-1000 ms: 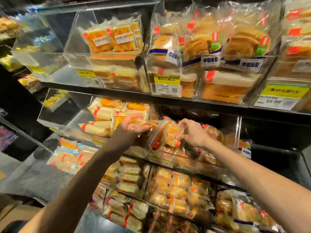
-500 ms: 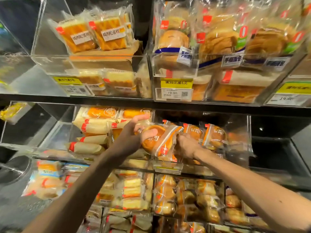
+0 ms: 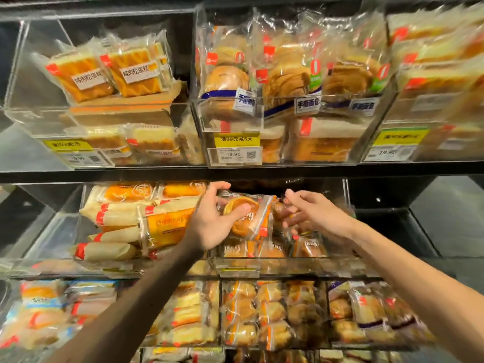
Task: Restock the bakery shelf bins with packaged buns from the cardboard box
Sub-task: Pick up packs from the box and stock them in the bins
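My left hand grips a packaged bun in a clear wrapper with orange print, thumb on its top, and holds it over the middle-shelf clear bin. More of the same packaged buns lie low in that bin. My right hand reaches into the bin from the right with its fingers loosely spread just beside the held bun, and it grips nothing that I can see. The cardboard box is out of view.
Left of the bin, long wrapped rolls fill a neighbouring bin. The upper shelf carries cake slices and bagged bread behind price tags. The lower shelf is packed with small buns. A dark empty bin is at the right.
The view has moved closer to the middle shelf. My left hand kept hold of the bun and brought it further over the bin. My right hand lifted off the packets and opened its fingers.
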Available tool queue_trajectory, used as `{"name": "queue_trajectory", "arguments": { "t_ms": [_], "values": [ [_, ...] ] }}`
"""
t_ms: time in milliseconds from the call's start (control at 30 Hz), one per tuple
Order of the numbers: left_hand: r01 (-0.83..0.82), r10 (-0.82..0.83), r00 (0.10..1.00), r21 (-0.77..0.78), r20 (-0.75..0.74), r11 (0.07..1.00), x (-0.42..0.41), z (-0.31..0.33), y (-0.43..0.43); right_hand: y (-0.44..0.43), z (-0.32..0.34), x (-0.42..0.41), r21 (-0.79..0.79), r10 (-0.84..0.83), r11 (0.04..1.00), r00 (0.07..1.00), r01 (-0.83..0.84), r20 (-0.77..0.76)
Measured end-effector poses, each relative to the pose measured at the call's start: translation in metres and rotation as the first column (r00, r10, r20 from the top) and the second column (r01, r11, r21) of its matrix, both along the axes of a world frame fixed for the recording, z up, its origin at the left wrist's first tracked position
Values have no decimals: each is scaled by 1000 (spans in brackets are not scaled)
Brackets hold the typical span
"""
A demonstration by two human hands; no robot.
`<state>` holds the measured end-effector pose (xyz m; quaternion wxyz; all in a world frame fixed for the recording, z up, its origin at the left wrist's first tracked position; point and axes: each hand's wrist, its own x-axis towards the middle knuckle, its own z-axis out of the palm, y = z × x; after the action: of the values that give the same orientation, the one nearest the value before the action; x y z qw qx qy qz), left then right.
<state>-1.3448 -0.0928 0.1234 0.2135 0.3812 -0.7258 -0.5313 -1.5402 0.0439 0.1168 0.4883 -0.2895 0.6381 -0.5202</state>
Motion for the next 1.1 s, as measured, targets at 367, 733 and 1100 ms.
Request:
{"name": "queue_trajectory", "arguments": {
  "t_ms": [367,733,1100],
  "values": [
    [388,-326,828,-45,457,921,-66,-51,11,14,-57,-13,281,85,958,880,56,-467],
    [714,-192,486,-261,853,650,-71,-72,8,-8,-75,-3,584,410,811,740,-29,-533],
    [826,-224,352,-188,909,531,-66,-73,0,1,-58,-1,532,335,846,740,36,-584]
  ]
}}
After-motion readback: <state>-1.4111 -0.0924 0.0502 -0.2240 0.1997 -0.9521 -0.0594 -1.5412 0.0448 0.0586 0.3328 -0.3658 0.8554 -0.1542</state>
